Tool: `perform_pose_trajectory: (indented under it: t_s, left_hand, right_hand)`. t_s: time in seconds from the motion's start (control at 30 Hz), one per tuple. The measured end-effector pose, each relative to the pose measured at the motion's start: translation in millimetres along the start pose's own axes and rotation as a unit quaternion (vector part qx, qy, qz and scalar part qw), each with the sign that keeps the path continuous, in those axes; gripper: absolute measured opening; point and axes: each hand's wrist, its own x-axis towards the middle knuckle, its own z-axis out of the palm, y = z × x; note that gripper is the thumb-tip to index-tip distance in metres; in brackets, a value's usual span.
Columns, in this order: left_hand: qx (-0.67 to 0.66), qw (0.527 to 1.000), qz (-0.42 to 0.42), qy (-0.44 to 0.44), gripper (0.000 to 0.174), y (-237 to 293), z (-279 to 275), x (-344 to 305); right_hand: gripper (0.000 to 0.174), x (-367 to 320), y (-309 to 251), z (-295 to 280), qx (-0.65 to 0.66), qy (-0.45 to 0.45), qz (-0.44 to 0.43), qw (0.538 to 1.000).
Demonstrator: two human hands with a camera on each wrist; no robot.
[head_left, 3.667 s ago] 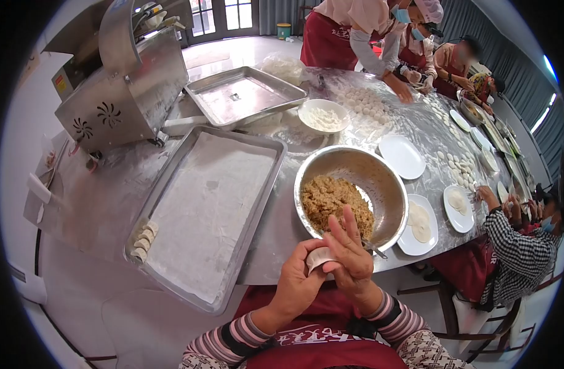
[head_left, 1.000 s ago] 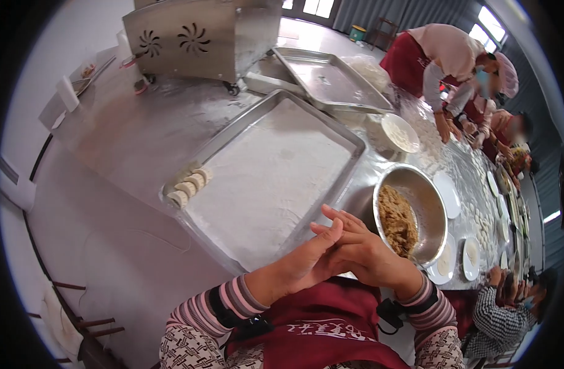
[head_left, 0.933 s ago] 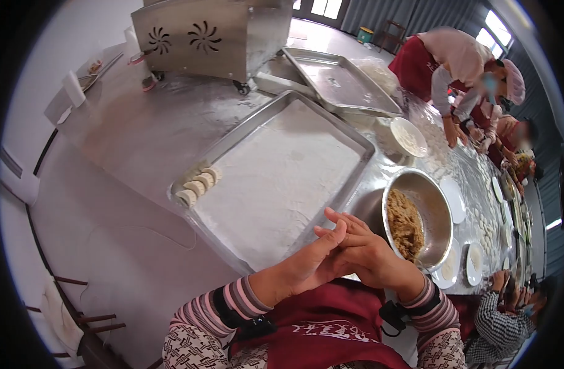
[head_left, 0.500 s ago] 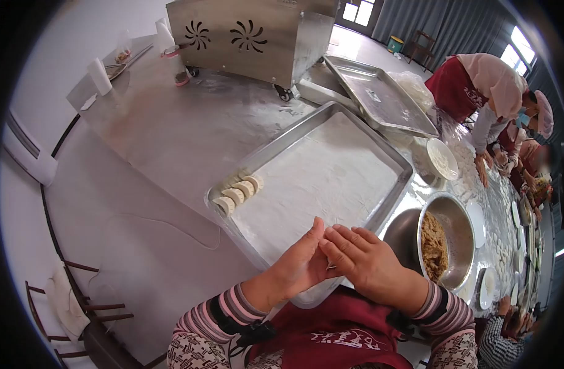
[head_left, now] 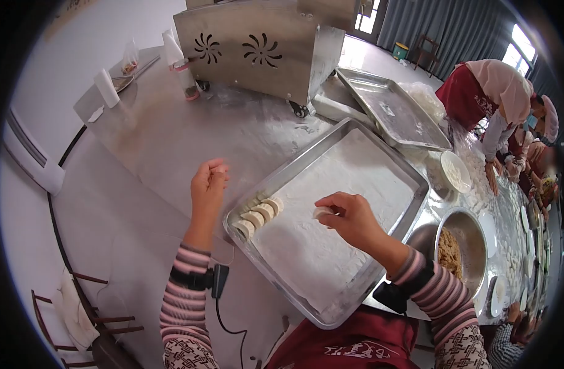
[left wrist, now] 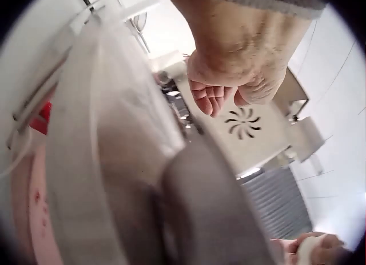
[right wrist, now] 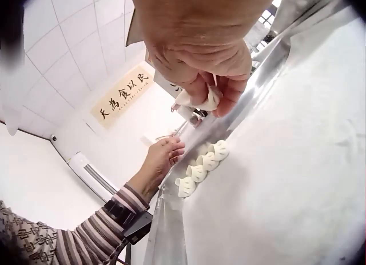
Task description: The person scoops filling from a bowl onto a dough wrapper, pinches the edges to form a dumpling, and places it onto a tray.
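One dumpling [head_left: 322, 212] is pinched between the thumb and fingers of the right hand [head_left: 356, 221], up over a big metal tray [head_left: 294, 165]. Four more dumplings [head_left: 259, 218] sit in a row inside it, at 9 o'clock. At 10 o'clock, the left hand [head_left: 208, 177] holds nothing, fingers loosely bent. A white bowl [head_left: 456, 172] at 2 o'clock has white powder; a metal bowl [head_left: 471, 237] at 3 o'clock has brown filling [head_left: 449, 252]. The wall sign [right wrist: 124, 97] says 天為食以民, left to right; its tiny letters are too small. White writing on the red apron [head_left: 356, 326], cut off below, is hard to read.
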Motion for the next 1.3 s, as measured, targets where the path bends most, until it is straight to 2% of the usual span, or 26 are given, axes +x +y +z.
perform_pose_trajectory:
  t_s: [0.03, 0.07, 0.13, 0.2, 0.3, 0.37, 0.53, 0.87, 1.0, 1.17, 1.3]
  left_hand:
    - [0.073, 0.997, 0.029, 0.014, 0.023, -30, -6, 16]
    - [0.070, 0.997, 0.031, 0.014, 0.023, -58, -11, 23]
    - [0.192, 0.970, 0.150, 0.001, 0.023, -93, -17, 25]
    - [0.200, 0.969, 0.145, 0.019, 0.023, -99, -17, 27]
    - [0.235, 0.961, 0.140, 0.028, 0.025, -92, -16, 21]
    - [0.262, 0.953, 0.150, 0.024, 0.027, -87, -16, 23]
    - [0.277, 0.953, 0.120, 0.003, 0.035, -82, -16, 20]
    - [0.273, 0.956, 0.103, -0.009, 0.039, -75, -16, 16]
    - [0.278, 0.955, 0.104, -0.011, 0.039, -74, -16, 16]
    - [0.276, 0.955, 0.105, -0.016, 0.039, -71, -16, 16]
    - [0.286, 0.950, 0.128, -0.008, 0.037, -72, -15, 18]
  right_hand:
    - [0.024, 10, 9, 9, 0.044, 0.015, 0.055, 0.997]
    - [0.023, 18, 19, 18, 0.087, 0.029, 0.111, 0.990]
    - [0.025, 32, 39, 34, 0.111, 0.040, 0.131, 0.984]
    - [0.027, 45, 46, 44, 0.135, 0.051, 0.155, 0.977]
    - [0.027, 58, 44, 55, 0.067, 0.071, 0.178, 0.979]
    - [0.026, 67, 48, 62, 0.046, 0.086, 0.145, 0.985]
    - [0.023, 77, 49, 72, -0.021, 0.082, 0.155, 0.984]
    - [0.019, 84, 49, 83, -0.109, 0.075, 0.067, 0.989]
    - [0.018, 85, 47, 86, -0.125, 0.062, 0.073, 0.987]
    - [0.024, 84, 47, 90, -0.187, 0.037, 0.049, 0.980]
    - [0.028, 72, 32, 75, -0.209, 0.064, 0.043, 0.975]
